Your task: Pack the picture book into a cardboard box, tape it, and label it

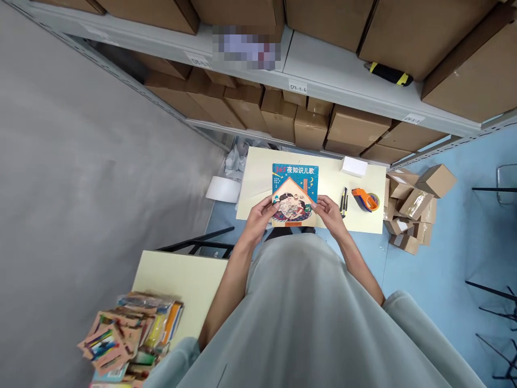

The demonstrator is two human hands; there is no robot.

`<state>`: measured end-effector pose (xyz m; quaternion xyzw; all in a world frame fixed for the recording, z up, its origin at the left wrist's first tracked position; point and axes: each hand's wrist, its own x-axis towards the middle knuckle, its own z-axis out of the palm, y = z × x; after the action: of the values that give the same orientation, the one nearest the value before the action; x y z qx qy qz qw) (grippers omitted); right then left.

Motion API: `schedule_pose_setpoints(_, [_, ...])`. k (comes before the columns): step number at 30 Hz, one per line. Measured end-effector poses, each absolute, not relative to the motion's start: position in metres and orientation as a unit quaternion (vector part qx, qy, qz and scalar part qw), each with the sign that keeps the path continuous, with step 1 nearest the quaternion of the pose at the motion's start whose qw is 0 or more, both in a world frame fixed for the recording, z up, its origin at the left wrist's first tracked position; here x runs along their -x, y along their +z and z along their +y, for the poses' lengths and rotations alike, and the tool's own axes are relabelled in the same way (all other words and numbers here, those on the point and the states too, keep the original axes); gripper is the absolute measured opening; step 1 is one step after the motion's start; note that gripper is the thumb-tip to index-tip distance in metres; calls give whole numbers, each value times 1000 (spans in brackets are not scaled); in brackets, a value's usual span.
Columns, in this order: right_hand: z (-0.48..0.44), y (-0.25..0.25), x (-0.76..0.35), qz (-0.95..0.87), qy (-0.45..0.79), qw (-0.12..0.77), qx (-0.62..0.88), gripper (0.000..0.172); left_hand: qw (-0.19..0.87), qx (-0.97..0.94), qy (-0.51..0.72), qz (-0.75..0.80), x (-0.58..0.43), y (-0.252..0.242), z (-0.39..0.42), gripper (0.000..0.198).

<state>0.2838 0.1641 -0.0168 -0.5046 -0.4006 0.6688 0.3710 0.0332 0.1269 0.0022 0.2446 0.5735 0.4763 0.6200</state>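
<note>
A blue picture book (pixel 294 188) with a triangular roof picture on its cover is held over the near edge of a pale yellow table (pixel 258 183). My left hand (pixel 260 214) grips its lower left edge, fingers curled onto the cover. On the lower right edge my right hand (pixel 329 211) does the same. The book faces up, cover toward me.
On the table lie a yellow-black utility knife (pixel 344 201), an orange tape dispenser (pixel 365 199) and a white box (pixel 354 166). Small cardboard boxes (pixel 416 207) are piled on the blue floor at right. A stack of colourful books (pixel 129 339) sits on a second table at lower left. Shelves of cartons stand behind.
</note>
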Motion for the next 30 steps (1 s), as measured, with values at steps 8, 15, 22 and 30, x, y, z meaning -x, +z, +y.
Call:
schedule_pose_setpoints(8, [162,22,-254,-412,630,398,525,57,647,-267,464,542,2,18,151,74])
schedule_pose_setpoints(15, [164,37,-221,-413,617,407,531,54,663,-288,462,514,39,28,163,70])
schedule_pose_setpoints(22, [170,39,-202,-422,613,405,531,53,662,-286,475,504,60,32,168,74])
schedule_pose_setpoints(30, [177,36,-202,-423,623,398,525,51,653,-270,488,512,59,27,166,69])
